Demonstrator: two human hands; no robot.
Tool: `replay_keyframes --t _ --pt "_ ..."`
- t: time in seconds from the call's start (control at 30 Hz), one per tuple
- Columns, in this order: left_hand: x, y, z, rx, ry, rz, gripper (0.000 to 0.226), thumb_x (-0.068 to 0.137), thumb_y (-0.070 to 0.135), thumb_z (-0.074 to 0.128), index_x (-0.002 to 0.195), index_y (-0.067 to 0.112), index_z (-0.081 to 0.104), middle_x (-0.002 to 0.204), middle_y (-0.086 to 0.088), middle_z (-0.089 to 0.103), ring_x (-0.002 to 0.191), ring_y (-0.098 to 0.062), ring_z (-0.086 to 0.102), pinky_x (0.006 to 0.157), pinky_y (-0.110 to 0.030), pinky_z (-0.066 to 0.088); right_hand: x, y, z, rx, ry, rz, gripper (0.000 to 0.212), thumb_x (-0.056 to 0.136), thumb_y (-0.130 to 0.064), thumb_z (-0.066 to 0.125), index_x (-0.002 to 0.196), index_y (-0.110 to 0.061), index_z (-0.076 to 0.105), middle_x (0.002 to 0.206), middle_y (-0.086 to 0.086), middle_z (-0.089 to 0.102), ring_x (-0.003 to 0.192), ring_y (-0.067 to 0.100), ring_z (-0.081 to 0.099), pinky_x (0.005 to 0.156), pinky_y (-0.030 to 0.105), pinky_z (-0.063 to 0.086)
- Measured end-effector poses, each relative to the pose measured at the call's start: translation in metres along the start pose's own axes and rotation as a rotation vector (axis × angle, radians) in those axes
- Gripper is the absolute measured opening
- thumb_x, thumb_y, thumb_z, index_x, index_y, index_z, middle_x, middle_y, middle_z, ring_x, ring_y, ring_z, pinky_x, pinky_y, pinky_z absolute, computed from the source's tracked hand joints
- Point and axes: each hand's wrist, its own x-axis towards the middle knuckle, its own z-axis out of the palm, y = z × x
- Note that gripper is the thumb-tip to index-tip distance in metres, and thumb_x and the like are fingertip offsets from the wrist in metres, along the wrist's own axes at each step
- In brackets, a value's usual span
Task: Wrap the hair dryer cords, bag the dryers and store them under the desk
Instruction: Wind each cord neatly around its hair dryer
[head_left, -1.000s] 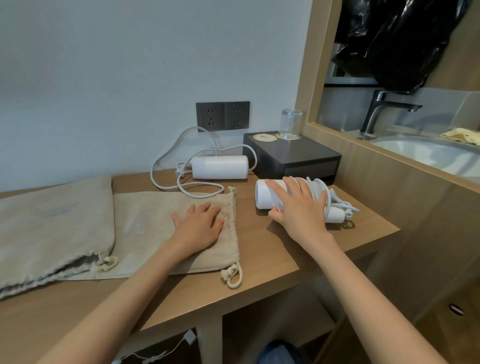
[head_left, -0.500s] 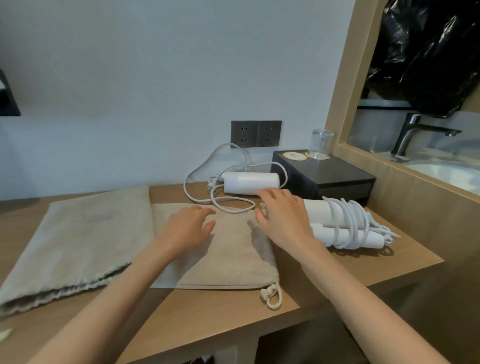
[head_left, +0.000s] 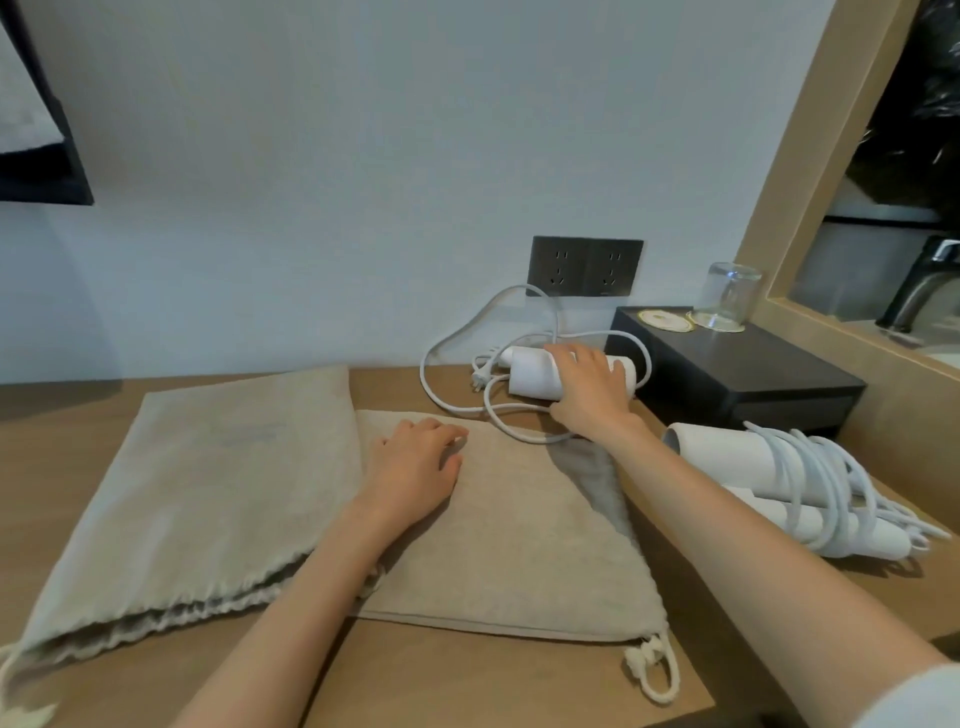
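Observation:
Two white hair dryers lie on the wooden desk (head_left: 467, 675). The far dryer (head_left: 530, 374) lies near the wall, its loose cord (head_left: 452, 400) looping beside it. My right hand (head_left: 589, 392) rests on top of this dryer, fingers curled over its body. The second dryer (head_left: 727, 467) lies at the right with its cord wound around it. Two beige drawstring bags lie flat: a larger bag (head_left: 208, 493) at the left and a smaller bag (head_left: 519, 545) in the middle. My left hand (head_left: 415, 467) lies palm down on the smaller bag, holding nothing.
A black box (head_left: 753, 384) stands against the right partition with an upturned glass (head_left: 730, 296) and a coaster on it. A dark double socket (head_left: 584, 267) is on the wall. A wooden frame (head_left: 789, 171) and a tap (head_left: 924, 280) are at the right.
My right hand left the wound dryer and moved back and left onto the far dryer. My left hand slid slightly along the smaller bag. The view turned left.

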Motion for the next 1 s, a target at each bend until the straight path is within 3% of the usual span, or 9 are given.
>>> replay_keyframes --t 0.2,0.4,0.6,0.73,0.87,0.93,1.0 --pt "0.004 0.000 0.006 0.010 0.065 0.021 0.037 0.097 0.031 0.040 0.133 0.030 0.049 0.130 0.007 0.054 0.115 -0.018 0.047 0.092 -0.037 0.042 0.035 0.010 0.016 -0.095 -0.068 -0.013 0.077 0.075 -0.027 0.071 0.140 -0.027 0.031 0.138 0.007 0.043 0.129 0.032 0.037 0.111 0.062 0.011" --pt "0.004 -0.001 0.004 -0.033 0.099 0.029 0.037 0.097 0.030 0.041 0.133 0.029 0.049 0.123 0.007 0.059 0.111 -0.016 0.051 0.090 -0.035 0.045 0.042 0.013 0.007 -0.159 -0.063 -0.111 0.078 0.066 -0.044 0.078 0.131 -0.021 0.042 0.125 0.005 0.054 0.113 0.025 0.050 0.096 0.042 0.040" --pt "0.002 0.010 -0.012 -0.240 0.188 0.011 0.039 0.096 0.026 0.048 0.134 0.028 0.049 0.123 0.005 0.060 0.110 -0.015 0.056 0.085 -0.027 0.043 0.017 0.002 -0.008 -0.077 -0.010 -0.190 0.077 0.067 -0.047 0.076 0.132 -0.023 0.042 0.122 0.006 0.057 0.109 0.023 0.054 0.090 0.042 0.049" --pt "0.004 0.011 -0.020 -0.418 0.347 0.018 0.042 0.094 0.024 0.052 0.136 0.023 0.047 0.126 0.003 0.058 0.113 -0.017 0.055 0.092 -0.029 0.044 0.002 -0.017 -0.044 0.056 0.023 -0.245 0.070 0.070 -0.049 0.075 0.128 -0.020 0.047 0.117 0.002 0.058 0.102 0.020 0.056 0.079 0.030 0.048" --pt "0.006 0.009 -0.026 -0.499 0.384 0.032 0.046 0.096 0.029 0.049 0.141 0.029 0.039 0.141 0.002 0.043 0.128 -0.015 0.039 0.101 -0.023 0.029 -0.005 -0.040 -0.090 0.193 -0.131 -0.218 0.048 0.075 -0.048 0.071 0.098 -0.006 0.062 0.093 0.008 0.066 0.078 0.020 0.060 0.063 0.032 0.045" --pt "0.005 0.007 -0.027 -0.500 0.354 0.035 0.046 0.096 0.032 0.048 0.141 0.030 0.038 0.144 0.002 0.038 0.131 -0.018 0.034 0.104 -0.024 0.024 -0.008 -0.048 -0.102 0.371 -0.258 -0.142 0.046 0.081 -0.045 0.066 0.092 0.000 0.065 0.085 0.010 0.066 0.070 0.020 0.061 0.062 0.030 0.045" --pt "0.003 0.005 -0.028 -0.507 0.329 0.027 0.046 0.095 0.038 0.047 0.140 0.027 0.041 0.143 0.001 0.039 0.131 -0.021 0.035 0.107 -0.028 0.025 -0.013 -0.053 -0.107 0.517 -0.372 -0.030 0.048 0.083 -0.049 0.061 0.096 -0.002 0.064 0.088 0.009 0.068 0.075 0.024 0.065 0.069 0.031 0.048"
